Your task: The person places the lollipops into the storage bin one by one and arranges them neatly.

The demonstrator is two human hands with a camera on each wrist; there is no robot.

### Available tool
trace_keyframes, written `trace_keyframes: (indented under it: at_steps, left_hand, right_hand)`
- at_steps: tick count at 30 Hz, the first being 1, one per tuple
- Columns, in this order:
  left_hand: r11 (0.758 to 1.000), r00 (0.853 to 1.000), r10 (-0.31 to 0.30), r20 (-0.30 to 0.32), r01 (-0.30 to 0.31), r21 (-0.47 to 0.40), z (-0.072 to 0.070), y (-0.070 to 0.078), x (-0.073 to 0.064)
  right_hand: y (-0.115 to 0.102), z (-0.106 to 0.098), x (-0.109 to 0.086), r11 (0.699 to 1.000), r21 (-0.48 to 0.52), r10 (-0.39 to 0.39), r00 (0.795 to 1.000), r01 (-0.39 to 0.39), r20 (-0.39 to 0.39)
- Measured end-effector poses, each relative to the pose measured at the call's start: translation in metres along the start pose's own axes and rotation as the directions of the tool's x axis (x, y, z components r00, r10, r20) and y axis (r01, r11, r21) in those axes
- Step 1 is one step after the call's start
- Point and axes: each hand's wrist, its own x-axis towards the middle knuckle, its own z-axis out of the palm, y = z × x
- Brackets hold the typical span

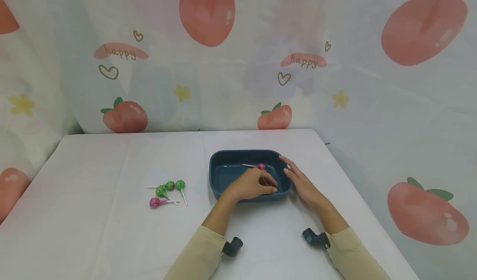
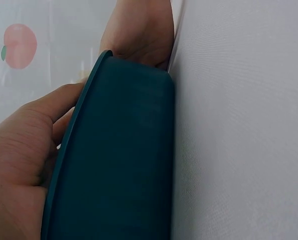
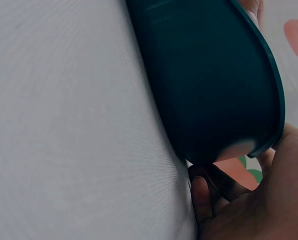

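A dark teal plastic tub (image 1: 227, 176) with rounded corners stands on the white-covered table. My left hand (image 1: 251, 184) reaches over its near wall with fingers bent down inside; something reddish shows between thumb and fingers, but I cannot tell whether it is held. Just beyond that hand, a lollipop (image 1: 262, 166) with a pink-red wrapper and white stick lies in the tub. At the right end, my right hand (image 1: 307, 187) holds the tub's rim, its fingers along the outer side. The right wrist view shows the tub's outer wall (image 3: 214, 90) close beside the hand's fingers (image 3: 201, 197).
Left of the tub, several lollipops lie loosely together on the table: green ones (image 1: 180, 184) and a pink one (image 1: 154, 202). A hanging cloth (image 1: 231, 81) printed with peaches stands behind the table. Dark wrist devices (image 1: 232, 247) show at both sleeves.
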Motion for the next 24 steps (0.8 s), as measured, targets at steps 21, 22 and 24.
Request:
trace_keyframes:
  at_steps: [21, 22, 24]
  left_hand:
    - [1.000, 1.000, 0.008, -0.019, -0.008, 0.004, -0.026, 0.001, -0.011]
    - [1.000, 1.000, 0.016, -0.021, -0.016, 0.010, -0.027, -0.001, -0.012]
    - [1.000, 1.000, 0.018, -0.022, -0.018, 0.024, -0.030, -0.005, -0.014]
  right_hand:
    - [-0.011, 0.000, -0.002, 1.000, -0.003, 0.013, 1.000, -0.013, 0.000]
    - [-0.017, 0.000, -0.004, 1.000, 0.004, 0.013, 1.000, -0.013, 0.001]
    - [-0.028, 0.001, -0.008, 1.000, 0.013, 0.014, 1.000, -0.014, 0.007]
